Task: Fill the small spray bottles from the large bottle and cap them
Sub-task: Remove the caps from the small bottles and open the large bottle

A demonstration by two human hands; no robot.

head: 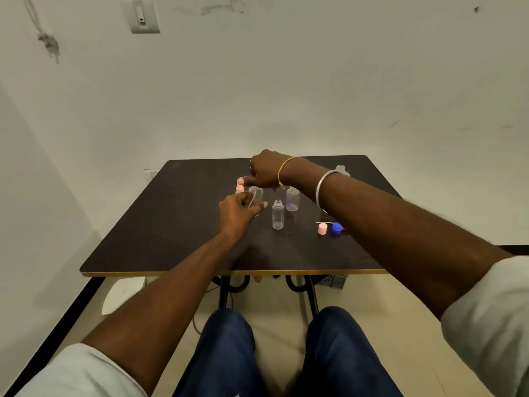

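My left hand [239, 212] grips a small clear bottle [255, 196] on the dark table [177, 224]. Above it, my right hand [264, 171] pinches a pink spray cap [240, 184] at the bottle's top; a thin tube shows inside the bottle. Two more small clear bottles stand uncapped: one [278, 214] near the middle, another [292, 198] behind it, showing a purple tint at the bottom. A loose pink cap [322, 228] with a tube and a blue cap [336, 228] lie to the right. The large clear bottle [342, 169] is partly hidden behind my right forearm.
The table's near edge [229, 273] has a yellow trim, and my knees sit below it. A white wall stands close behind the table. A white object [123, 293] lies on the floor at the left.
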